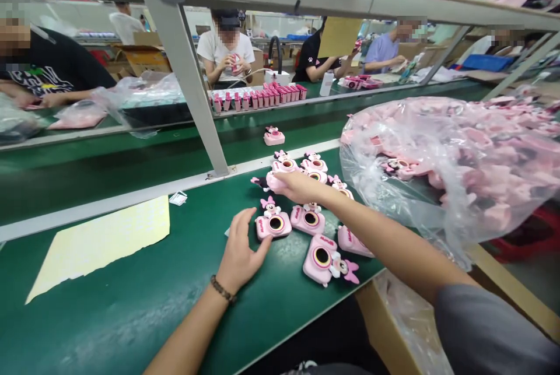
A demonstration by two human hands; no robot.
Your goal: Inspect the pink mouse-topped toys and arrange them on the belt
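Several pink toy cameras with mouse figures on top lie on the green table. My left hand [242, 246], thumb and fingers apart, rests at the left side of one pink camera [273, 224] and holds nothing. Just beyond it, my right hand [294, 185] is closed on another pink camera [275, 181], partly hidden by the fingers. To the right are a camera with a dark lens [311, 219] and a tilted one [322, 257] nearer the table edge. Part of another camera [352, 241] shows under my right forearm.
A yellow sheet [105, 241] lies on the left of the green table [144, 311]. A large plastic bag of pink parts [437, 147] stands at the right. One camera [274, 137] sits on the belt beyond a metal post [192, 83]. People work across the line.
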